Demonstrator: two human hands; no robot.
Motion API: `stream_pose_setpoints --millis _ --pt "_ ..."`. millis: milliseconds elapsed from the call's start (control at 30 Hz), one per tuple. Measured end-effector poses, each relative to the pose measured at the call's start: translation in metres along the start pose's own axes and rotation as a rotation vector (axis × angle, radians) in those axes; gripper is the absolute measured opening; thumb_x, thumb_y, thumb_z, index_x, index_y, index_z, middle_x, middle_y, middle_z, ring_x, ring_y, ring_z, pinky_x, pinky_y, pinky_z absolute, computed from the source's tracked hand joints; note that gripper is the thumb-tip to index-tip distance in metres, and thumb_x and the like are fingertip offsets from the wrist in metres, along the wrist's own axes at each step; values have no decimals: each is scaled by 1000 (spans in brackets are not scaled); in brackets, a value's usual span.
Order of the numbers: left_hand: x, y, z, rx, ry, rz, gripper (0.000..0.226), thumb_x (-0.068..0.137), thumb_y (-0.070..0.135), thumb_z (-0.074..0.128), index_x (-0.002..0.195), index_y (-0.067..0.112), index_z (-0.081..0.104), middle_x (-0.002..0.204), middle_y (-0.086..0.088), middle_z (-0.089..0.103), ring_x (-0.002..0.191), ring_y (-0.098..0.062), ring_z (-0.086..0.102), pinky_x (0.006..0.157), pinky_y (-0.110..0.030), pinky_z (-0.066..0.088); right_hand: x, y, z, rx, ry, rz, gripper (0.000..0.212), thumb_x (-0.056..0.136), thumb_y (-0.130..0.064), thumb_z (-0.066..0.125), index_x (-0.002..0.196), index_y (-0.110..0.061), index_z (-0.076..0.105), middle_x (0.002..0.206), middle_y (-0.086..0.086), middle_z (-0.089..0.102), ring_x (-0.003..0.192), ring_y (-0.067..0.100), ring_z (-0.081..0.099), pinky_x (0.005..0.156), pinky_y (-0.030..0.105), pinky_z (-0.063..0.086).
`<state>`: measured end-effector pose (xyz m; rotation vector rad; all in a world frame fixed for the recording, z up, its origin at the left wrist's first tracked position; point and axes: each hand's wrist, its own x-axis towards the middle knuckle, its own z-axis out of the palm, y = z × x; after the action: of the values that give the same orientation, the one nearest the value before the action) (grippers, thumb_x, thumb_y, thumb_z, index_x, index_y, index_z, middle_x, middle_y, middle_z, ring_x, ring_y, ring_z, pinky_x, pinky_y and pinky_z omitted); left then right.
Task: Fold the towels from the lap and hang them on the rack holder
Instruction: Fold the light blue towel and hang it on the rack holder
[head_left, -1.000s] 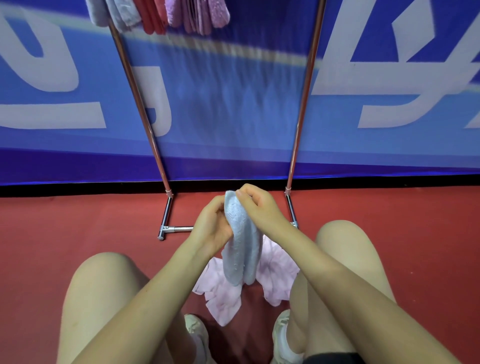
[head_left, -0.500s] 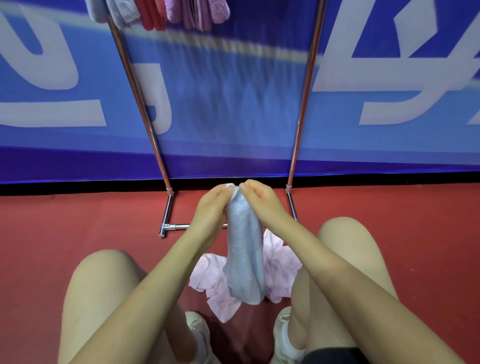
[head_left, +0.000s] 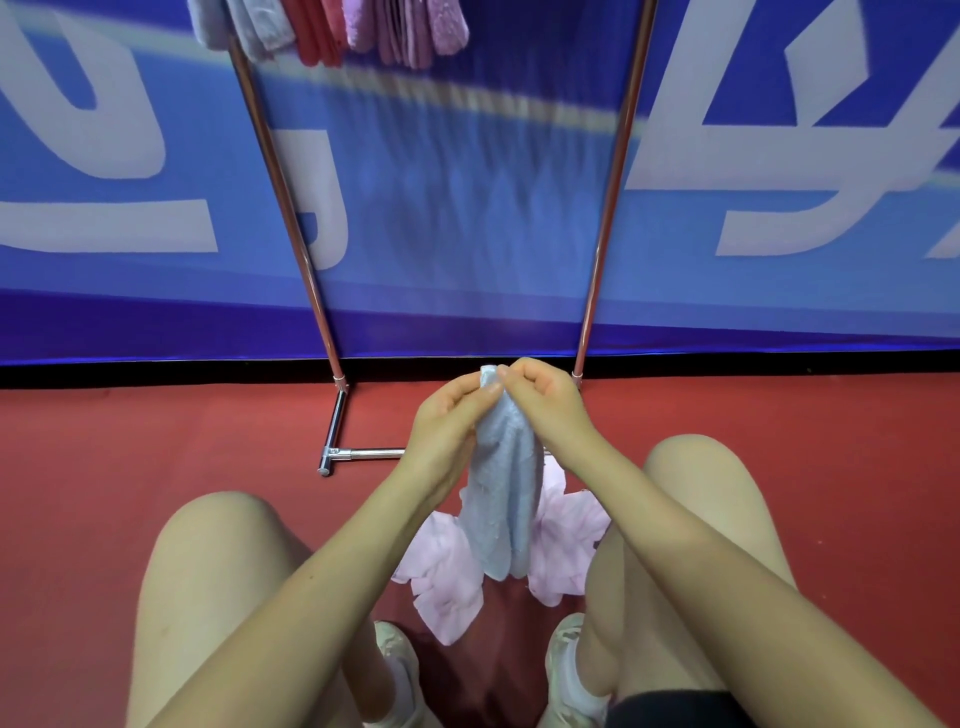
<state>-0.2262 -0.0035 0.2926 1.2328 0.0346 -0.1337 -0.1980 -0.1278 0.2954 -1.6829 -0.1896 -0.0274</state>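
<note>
A light blue towel hangs down in front of me between my knees. My left hand and my right hand pinch its top edge close together, fingers curled. Behind and below the blue towel, a pale pink towel lies crumpled between my legs. The metal rack holder stands ahead, its two poles rising either side of my hands. Several folded towels, grey, red and pink, hang from its top at the upper left.
A blue banner wall with white lettering stands right behind the rack. The rack's base bar lies on the red floor just beyond my left hand. My bare knees flank the towels, and my shoes are below.
The blue towel was bunched and doubled in my hands; it now hangs lengthwise from its top edge. Both hands have risen slightly and moved closer together.
</note>
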Motion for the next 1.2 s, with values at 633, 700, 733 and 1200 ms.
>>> stream_pose_setpoints --millis 633,700,733,1200 --pt "15 35 -62 151 399 149 16 83 34 47 73 25 56 84 -3 56 81 -21 54 80 -45 50 -33 75 -12 -816 -799 407 38 81 -53 63 92 -16 60 87 0 64 74 15 58 68 25 47" --pt "16 40 -70 149 459 173 14 81 33 46 75 22 53 84 -2 54 80 -19 50 76 -41 47 -37 80 -21 -964 -814 439 45 80 -57 60 96 -15 59 94 2 63 82 19 57 72 30 47" --pt "16 42 -73 158 478 183 13 81 32 45 74 22 49 81 0 50 78 -18 47 73 -37 44 -37 81 -26 -1033 -796 440 44 81 -58 59 90 -14 57 91 2 60 80 20 54 66 29 45" --pt "13 27 -104 538 675 278 15 101 20 33 103 12 46 104 -3 50 94 -17 44 83 -28 33 -18 71 -76 -991 -45 49 25 85 -29 63 100 -9 59 86 14 67 86 35 61 71 35 41"
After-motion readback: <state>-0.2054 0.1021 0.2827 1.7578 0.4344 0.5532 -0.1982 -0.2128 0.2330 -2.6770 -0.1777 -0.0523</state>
